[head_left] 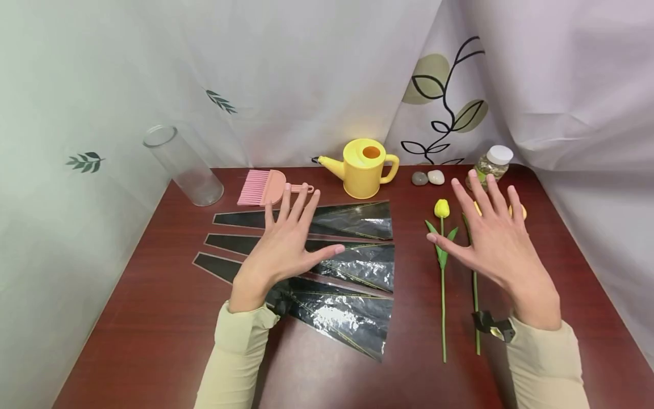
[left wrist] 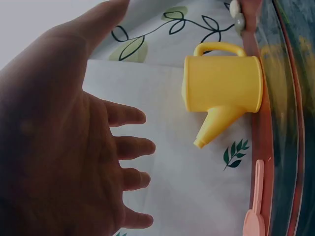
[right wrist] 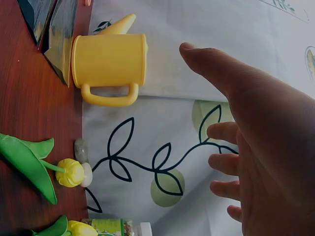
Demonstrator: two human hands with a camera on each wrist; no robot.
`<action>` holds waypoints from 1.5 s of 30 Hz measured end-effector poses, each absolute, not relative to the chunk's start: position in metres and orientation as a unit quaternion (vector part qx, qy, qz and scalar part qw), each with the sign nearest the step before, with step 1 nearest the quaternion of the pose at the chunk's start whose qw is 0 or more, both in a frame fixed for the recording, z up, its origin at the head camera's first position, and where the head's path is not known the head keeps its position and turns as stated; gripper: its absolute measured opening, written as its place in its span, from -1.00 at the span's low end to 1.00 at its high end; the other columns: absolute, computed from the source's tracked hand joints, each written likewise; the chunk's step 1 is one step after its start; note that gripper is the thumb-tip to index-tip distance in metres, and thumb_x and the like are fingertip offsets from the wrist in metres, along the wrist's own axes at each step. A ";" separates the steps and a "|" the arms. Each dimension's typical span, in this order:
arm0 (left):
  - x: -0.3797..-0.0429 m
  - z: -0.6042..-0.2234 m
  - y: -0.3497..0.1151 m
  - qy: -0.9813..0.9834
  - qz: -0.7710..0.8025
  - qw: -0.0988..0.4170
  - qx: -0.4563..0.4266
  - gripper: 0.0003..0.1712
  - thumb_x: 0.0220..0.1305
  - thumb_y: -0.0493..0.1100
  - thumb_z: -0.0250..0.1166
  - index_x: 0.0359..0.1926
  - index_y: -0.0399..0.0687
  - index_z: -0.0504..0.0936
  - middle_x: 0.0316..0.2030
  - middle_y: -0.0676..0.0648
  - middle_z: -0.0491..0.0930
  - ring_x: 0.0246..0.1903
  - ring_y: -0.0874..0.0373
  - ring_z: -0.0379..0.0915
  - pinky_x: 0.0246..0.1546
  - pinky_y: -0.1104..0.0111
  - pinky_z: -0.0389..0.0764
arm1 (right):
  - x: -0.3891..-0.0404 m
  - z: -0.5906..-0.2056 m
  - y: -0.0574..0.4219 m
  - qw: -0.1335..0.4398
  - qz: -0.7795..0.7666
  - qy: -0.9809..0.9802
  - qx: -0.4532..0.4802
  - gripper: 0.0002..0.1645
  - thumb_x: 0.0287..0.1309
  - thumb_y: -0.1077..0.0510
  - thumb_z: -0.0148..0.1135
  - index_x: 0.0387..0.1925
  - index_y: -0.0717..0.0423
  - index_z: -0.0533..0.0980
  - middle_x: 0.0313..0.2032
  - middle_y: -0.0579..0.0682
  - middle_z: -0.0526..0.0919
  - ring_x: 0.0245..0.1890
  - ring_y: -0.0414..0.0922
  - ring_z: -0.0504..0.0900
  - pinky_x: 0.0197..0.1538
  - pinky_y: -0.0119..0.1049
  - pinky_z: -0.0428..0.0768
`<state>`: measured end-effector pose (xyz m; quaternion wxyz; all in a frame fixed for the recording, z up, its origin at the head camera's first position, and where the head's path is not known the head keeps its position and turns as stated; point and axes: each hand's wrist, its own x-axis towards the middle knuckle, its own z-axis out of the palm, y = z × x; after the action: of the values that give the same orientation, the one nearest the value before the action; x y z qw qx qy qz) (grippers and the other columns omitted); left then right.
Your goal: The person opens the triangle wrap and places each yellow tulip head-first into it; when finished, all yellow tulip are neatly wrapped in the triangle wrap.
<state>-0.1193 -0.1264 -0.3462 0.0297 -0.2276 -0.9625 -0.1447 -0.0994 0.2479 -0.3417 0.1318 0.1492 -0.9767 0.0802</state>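
My left hand (head_left: 286, 244) hovers with fingers spread above three black tapered plastic sleeves (head_left: 352, 261), and nothing is in its grasp. Fingers apart, my right hand (head_left: 495, 244) hangs over the artificial tulips, also holding nothing. One yellow tulip (head_left: 441, 209) lies in plain sight, its green stem towards the front. A second stem (head_left: 476, 318) runs partly under the right hand, which hides most of its bloom. More yellow shows beside that hand's fingers; whose bloom it is I cannot tell. In the left wrist view the left palm (left wrist: 64, 132) faces the yellow watering can (left wrist: 224, 83).
Along the back stand a clear glass cylinder vase (head_left: 191, 176), a pink brush (head_left: 268, 187), the watering can (head_left: 363, 170), a grey stone (head_left: 419, 178), a white stone (head_left: 436, 177) and a white-capped jar (head_left: 493, 163). Curtains (head_left: 306, 74) hang close behind the dark red table (head_left: 153, 318).
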 end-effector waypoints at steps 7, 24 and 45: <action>-0.135 -0.361 -0.107 -0.962 -0.137 0.009 -0.237 0.23 0.11 0.65 -0.08 0.56 0.05 -0.20 0.53 -0.02 -0.40 0.44 0.04 -0.76 0.34 -0.17 -0.43 | -0.098 -0.343 0.253 0.115 0.082 -0.981 0.131 0.22 0.07 -0.44 0.21 0.55 0.00 -0.08 0.53 0.08 -0.20 0.50 0.12 -0.28 0.42 0.09 -0.39; -0.194 -0.414 -0.029 -0.963 -0.106 0.016 -0.248 -0.69 0.33 -0.01 0.30 0.03 0.06 0.71 -0.10 -0.04 0.52 -0.06 -0.01 0.40 -0.17 0.13 0.49 | -0.054 -0.406 0.220 0.083 0.232 -0.968 -0.047 -0.78 0.11 -0.04 0.38 -0.51 -0.02 0.66 -0.64 -0.19 0.57 -0.68 -0.16 0.41 -0.58 -0.19 0.35; -0.202 -0.428 -0.002 -0.958 -0.128 0.080 -0.246 -0.97 0.12 -0.12 0.46 -0.39 0.17 0.77 -0.34 0.07 0.59 -0.19 0.08 0.48 -0.26 0.22 0.46 | -0.050 -0.420 0.222 0.038 0.253 -0.960 -0.112 -0.77 0.08 0.02 0.40 -0.57 0.05 0.66 -0.73 -0.20 0.55 -0.71 -0.17 0.49 -0.44 -0.08 0.45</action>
<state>-0.2023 -0.0024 -0.4282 0.0801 -0.2456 -0.9576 -0.1277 -0.0495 0.2218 -0.4197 0.0384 -0.1119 -0.9603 0.2526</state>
